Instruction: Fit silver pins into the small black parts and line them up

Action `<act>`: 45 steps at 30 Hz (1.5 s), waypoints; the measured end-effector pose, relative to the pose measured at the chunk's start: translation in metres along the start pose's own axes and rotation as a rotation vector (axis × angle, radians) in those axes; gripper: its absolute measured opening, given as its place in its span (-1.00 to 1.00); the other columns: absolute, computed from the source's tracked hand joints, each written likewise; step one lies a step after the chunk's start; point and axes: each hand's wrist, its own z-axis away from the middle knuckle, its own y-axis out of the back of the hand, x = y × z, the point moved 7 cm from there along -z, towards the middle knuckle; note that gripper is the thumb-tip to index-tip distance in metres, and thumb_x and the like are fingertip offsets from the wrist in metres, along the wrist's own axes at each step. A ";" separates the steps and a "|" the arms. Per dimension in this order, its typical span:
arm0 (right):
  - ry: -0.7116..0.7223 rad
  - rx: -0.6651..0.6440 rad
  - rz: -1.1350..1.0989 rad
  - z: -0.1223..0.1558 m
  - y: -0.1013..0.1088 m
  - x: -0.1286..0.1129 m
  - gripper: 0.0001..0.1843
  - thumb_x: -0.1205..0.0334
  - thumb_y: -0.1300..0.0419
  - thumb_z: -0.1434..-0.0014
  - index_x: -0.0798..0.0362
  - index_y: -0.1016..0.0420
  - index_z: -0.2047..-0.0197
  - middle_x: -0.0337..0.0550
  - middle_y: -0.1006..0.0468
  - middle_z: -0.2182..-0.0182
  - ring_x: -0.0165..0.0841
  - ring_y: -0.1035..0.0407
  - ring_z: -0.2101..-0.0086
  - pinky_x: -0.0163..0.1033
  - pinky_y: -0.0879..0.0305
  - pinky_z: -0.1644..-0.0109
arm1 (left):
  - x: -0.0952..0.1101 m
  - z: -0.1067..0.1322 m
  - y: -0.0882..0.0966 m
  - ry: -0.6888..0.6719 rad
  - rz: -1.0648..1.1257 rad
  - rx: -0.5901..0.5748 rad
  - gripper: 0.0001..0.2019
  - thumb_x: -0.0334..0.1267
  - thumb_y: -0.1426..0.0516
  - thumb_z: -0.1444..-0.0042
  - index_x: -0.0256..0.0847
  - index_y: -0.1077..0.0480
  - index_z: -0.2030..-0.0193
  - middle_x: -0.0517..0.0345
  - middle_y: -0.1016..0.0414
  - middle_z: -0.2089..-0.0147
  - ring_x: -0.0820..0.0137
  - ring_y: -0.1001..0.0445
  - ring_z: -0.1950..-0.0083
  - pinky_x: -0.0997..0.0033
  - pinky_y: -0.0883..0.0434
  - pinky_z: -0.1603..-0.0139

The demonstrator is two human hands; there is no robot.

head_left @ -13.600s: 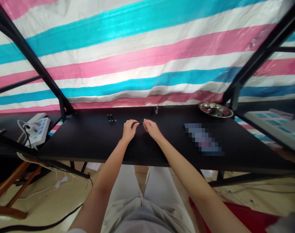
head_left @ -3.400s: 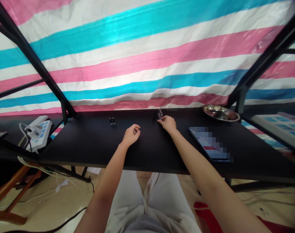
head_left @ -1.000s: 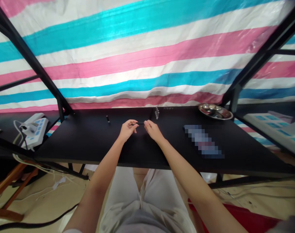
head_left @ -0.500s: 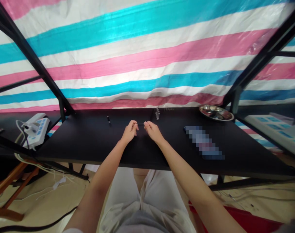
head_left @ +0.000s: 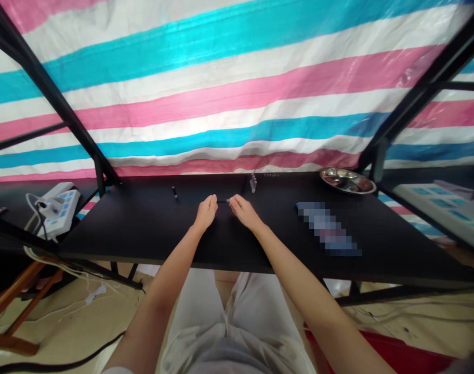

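Over the middle of the black table, a thin dark rod point(head_left: 223, 201) spans the gap between my hands. It has a lighter grey piece at its right end; its exact kind is too small to tell. My left hand point(head_left: 207, 211) is closed round the left end, fingers curled and hiding that end. At the grey end, my right hand point(head_left: 242, 210) pinches with thumb and fingers. A short black cylinder with a pale tip point(head_left: 174, 192) lies on the table to the left. Behind my right hand stands a cluster of small greyish parts point(head_left: 253, 183).
A row of tiny pieces point(head_left: 271, 175) lies along the back edge. At the right are a shiny metal dish point(head_left: 348, 182) and a blurred-out blue flat item point(head_left: 327, 229). White power strips point(head_left: 60, 210) sit at the left. Black frame posts point(head_left: 400, 109) and a striped sheet point(head_left: 237, 93) bound the table.
My left hand has turned, its fingers now curled more tightly with the knuckles up. My right hand has shifted slightly left, and the grey end of the rod shows more.
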 end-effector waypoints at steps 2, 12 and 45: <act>0.007 -0.019 -0.013 0.000 -0.001 0.002 -0.64 -0.09 0.12 -0.20 0.01 -0.18 0.42 -0.33 -0.24 0.58 -0.47 -0.15 0.55 -0.34 -0.15 0.42 | 0.000 0.000 0.002 0.002 0.012 0.018 -0.53 0.09 0.21 -0.19 -0.20 -0.10 0.57 0.29 -0.15 0.66 0.55 -0.16 0.61 0.52 -0.16 0.51; 0.140 -0.013 0.147 -0.001 0.001 -0.005 -0.67 0.05 -0.01 -0.15 0.03 -0.35 0.09 -0.11 -0.44 0.26 -0.41 -0.31 0.42 -0.23 -0.29 0.26 | -0.001 -0.001 0.004 0.011 0.017 0.018 -0.54 0.10 0.18 -0.17 -0.20 -0.10 0.57 0.30 -0.14 0.65 0.56 -0.14 0.61 0.54 -0.15 0.53; 0.140 -0.148 0.165 -0.001 -0.015 -0.013 -0.81 0.12 -0.09 -0.09 0.06 -0.40 0.36 -0.23 -0.39 0.51 -0.44 -0.22 0.52 -0.29 -0.20 0.39 | 0.000 0.004 -0.012 0.007 0.089 -0.159 -0.49 0.15 0.23 -0.16 -0.21 -0.12 0.56 0.31 -0.10 0.69 0.55 -0.12 0.63 0.50 -0.15 0.54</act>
